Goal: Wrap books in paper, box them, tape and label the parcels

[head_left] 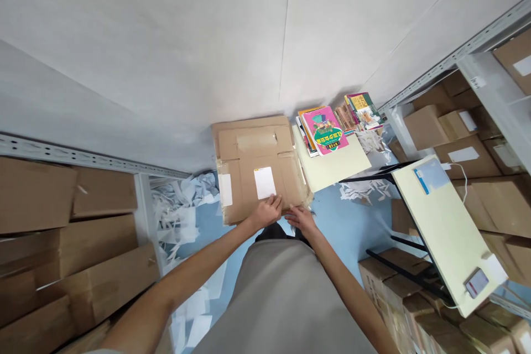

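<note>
A stack of flattened cardboard boxes [228,182] lies in front of me, with strips of clear tape and worn edges. Near its middle is a white label [264,182], and another white label [225,189] sits at the left. My left hand [267,211] rests at the near edge, just below the middle label, its fingers bent together and closed on the cardboard. Beside it, my right hand [302,218] touches the near edge towards the right corner, with fingers stretched out and slightly apart. The undersides of both hands are hidden.
Right of the cardboard, a pale tabletop [332,168] bears a pink book [324,130] and several other books. A second table [443,232] holds a phone [476,282]. Boxes fill shelves [143,215] on both sides. Shredded paper [178,227] covers floor at left.
</note>
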A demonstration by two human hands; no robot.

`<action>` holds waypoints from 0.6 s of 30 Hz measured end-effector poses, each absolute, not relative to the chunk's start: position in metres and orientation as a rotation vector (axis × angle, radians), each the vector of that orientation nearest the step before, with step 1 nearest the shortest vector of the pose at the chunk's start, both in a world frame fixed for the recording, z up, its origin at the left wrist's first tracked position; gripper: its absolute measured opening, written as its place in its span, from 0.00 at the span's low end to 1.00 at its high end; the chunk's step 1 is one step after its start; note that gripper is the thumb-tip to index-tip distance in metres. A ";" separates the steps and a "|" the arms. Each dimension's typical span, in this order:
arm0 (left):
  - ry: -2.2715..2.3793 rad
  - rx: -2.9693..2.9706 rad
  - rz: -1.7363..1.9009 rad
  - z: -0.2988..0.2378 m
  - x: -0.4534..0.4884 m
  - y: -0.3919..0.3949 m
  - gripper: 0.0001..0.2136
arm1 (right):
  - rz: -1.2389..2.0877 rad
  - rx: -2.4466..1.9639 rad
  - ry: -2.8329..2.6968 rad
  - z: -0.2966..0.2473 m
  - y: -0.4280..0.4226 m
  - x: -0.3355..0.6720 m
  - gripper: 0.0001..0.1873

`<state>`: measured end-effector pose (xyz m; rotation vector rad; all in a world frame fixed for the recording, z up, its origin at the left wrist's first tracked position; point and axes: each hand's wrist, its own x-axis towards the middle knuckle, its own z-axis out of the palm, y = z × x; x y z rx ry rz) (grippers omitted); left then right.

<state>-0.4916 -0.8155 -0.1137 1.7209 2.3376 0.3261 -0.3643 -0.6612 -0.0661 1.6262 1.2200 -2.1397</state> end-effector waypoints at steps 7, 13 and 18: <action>2.346 1.802 0.885 -0.079 -0.484 -0.804 0.14 | -2.613 1.437 1.365 -0.042 -0.682 -0.379 0.32; 2.480 1.307 1.385 -0.007 -0.510 -0.795 0.24 | -2.417 1.486 2.013 -0.002 -0.610 -0.352 0.31; 2.535 0.809 1.710 0.025 -0.577 -0.781 0.41 | -2.194 1.810 2.491 0.049 -0.503 -0.262 0.32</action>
